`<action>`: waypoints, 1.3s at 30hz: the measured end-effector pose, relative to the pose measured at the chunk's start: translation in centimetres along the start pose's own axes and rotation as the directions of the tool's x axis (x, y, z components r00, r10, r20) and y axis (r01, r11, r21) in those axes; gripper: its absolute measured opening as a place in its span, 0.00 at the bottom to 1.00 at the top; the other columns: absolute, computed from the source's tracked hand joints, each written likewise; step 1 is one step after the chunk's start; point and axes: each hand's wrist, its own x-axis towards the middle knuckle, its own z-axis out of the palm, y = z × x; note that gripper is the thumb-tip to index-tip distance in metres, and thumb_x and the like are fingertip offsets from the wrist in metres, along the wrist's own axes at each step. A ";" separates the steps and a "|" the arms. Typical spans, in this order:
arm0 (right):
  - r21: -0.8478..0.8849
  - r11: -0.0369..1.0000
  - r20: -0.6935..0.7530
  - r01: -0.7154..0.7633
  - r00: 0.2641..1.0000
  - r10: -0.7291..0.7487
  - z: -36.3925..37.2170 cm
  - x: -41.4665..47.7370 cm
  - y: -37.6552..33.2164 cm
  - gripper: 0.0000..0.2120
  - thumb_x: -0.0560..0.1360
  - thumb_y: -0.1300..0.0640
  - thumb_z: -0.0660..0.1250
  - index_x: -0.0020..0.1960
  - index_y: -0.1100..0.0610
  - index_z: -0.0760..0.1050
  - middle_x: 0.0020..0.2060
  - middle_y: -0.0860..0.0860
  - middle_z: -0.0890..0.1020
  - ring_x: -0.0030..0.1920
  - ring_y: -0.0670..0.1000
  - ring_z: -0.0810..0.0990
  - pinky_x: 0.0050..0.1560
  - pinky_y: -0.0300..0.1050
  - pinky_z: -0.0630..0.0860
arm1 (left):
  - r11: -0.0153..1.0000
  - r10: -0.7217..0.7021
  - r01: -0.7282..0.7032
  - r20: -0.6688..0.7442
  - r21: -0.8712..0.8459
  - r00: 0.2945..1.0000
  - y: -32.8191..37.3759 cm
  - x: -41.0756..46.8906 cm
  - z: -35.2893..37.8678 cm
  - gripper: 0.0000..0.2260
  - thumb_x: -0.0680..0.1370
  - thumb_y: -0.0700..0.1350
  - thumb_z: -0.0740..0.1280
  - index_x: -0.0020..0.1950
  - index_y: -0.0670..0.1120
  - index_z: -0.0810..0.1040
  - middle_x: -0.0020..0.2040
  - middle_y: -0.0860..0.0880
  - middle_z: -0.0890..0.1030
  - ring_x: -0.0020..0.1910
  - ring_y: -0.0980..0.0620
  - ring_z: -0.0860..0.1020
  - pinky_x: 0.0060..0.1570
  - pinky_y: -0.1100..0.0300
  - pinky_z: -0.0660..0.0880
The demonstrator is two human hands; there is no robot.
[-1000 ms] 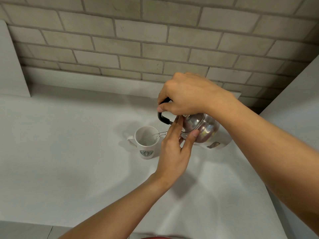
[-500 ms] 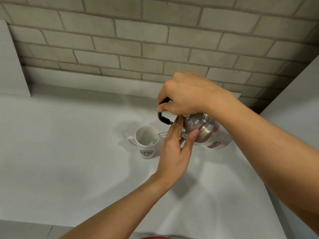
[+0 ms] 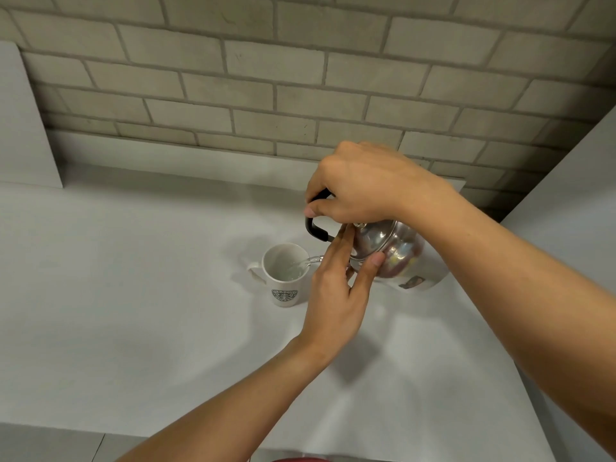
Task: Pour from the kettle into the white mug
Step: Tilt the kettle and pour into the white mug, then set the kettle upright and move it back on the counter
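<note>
Water (image 3: 301, 265) runs from the tilted kettle (image 3: 388, 250) into the white mug (image 3: 286, 274), which stands mid-worktop (image 3: 133, 295), well back from the near edge. Your right hand (image 3: 363, 185) is wrapped around the black handle (image 3: 315, 228), while your left hand (image 3: 336, 295) presses its fingers (image 3: 336, 251) on the lid. Tip further and the thin stream (already landing near the mug's right rim) may overshoot, or the lid may slip free.
</note>
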 end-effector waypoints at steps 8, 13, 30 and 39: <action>0.127 0.992 -0.050 -0.012 0.999 0.018 0.5 -2.1 1.8 0.11 0.79 0.40 0.67 0.55 0.41 0.86 0.36 0.42 0.83 0.40 0.51 0.80 0.37 0.48 0.76 | 0.990 0.015 -0.027 0.092 0.138 0.996 0.7 -0.1 -0.5 0.28 0.84 0.58 0.65 0.83 0.53 0.64 0.79 0.57 0.72 0.75 0.69 0.68 0.71 0.70 0.67; 0.213 0.977 -0.171 0.008 0.985 0.029 1.4 -3.9 3.1 0.12 0.79 0.42 0.69 0.56 0.45 0.87 0.40 0.45 0.88 0.39 0.49 0.82 0.41 0.53 0.79 | 0.962 0.007 -0.046 0.144 0.268 0.990 0.9 -0.2 -0.6 0.31 0.84 0.61 0.62 0.84 0.53 0.61 0.83 0.55 0.65 0.77 0.71 0.61 0.71 0.77 0.58; 0.597 0.802 -0.480 -0.022 0.791 0.379 7.5 -9.7 5.6 0.10 0.77 0.50 0.76 0.57 0.50 0.87 0.46 0.42 0.88 0.48 0.40 0.86 0.50 0.37 0.79 | 0.961 0.041 -0.043 0.015 0.275 0.999 0.8 3.3 -4.2 0.19 0.84 0.60 0.65 0.74 0.58 0.68 0.68 0.59 0.76 0.61 0.68 0.77 0.54 0.68 0.79; 0.658 0.747 -0.392 -0.092 0.806 0.444 9.1 -9.7 8.6 0.16 0.79 0.45 0.72 0.64 0.48 0.83 0.52 0.41 0.87 0.52 0.31 0.80 0.54 0.27 0.73 | 0.932 0.066 -0.124 0.178 0.340 0.982 1.7 7.6 -2.0 0.13 0.87 0.49 0.62 0.69 0.51 0.79 0.55 0.57 0.83 0.54 0.60 0.82 0.52 0.71 0.72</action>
